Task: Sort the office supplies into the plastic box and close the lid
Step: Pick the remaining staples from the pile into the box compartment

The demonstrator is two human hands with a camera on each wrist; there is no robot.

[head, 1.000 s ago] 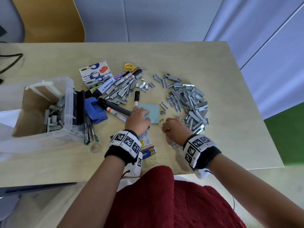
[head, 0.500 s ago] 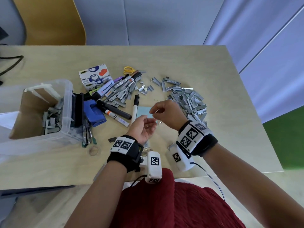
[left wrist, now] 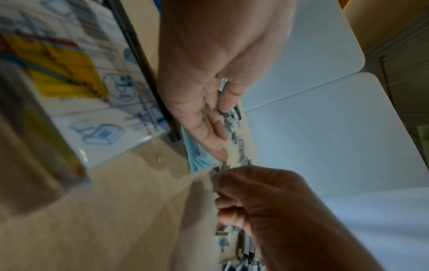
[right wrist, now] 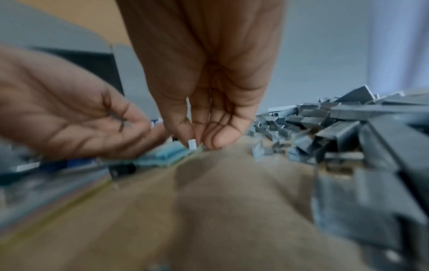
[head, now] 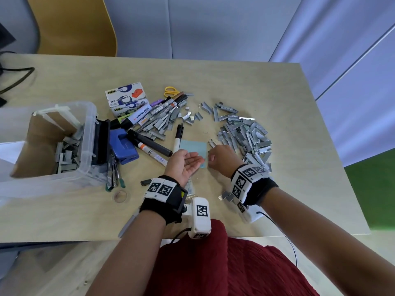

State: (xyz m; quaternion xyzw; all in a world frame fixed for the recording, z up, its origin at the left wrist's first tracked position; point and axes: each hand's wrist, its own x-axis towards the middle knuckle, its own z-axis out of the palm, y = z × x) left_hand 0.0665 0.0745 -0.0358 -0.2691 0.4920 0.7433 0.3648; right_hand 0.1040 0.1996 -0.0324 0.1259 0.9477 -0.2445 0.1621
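My left hand (head: 191, 163) lies palm up over the near edge of a light blue sticky-note pad (head: 193, 146), fingers straight, with a few small staple bits (left wrist: 205, 111) loose on the palm. Just to its right, my right hand (head: 210, 156) reaches down to the table at the pad's corner and pinches a small staple piece (right wrist: 192, 143) between thumb and fingertips. A big heap of grey staple strips (head: 245, 133) lies right of that hand. The clear plastic box (head: 64, 182) stands open at the left with staple strips (head: 66, 154) inside.
Between box and pad lie a blue hole punch (head: 123, 146), markers (head: 149, 144), a second staple heap (head: 158, 122), tape dispenser boxes (head: 126, 99) and yellow scissors (head: 171, 90). A printed pack (left wrist: 69, 73) lies under my left wrist. A chair (head: 74, 24) stands behind the table.
My left hand turned palm up and stayed there. My right hand rose over that palm, then dropped back to the table at the pad's corner.
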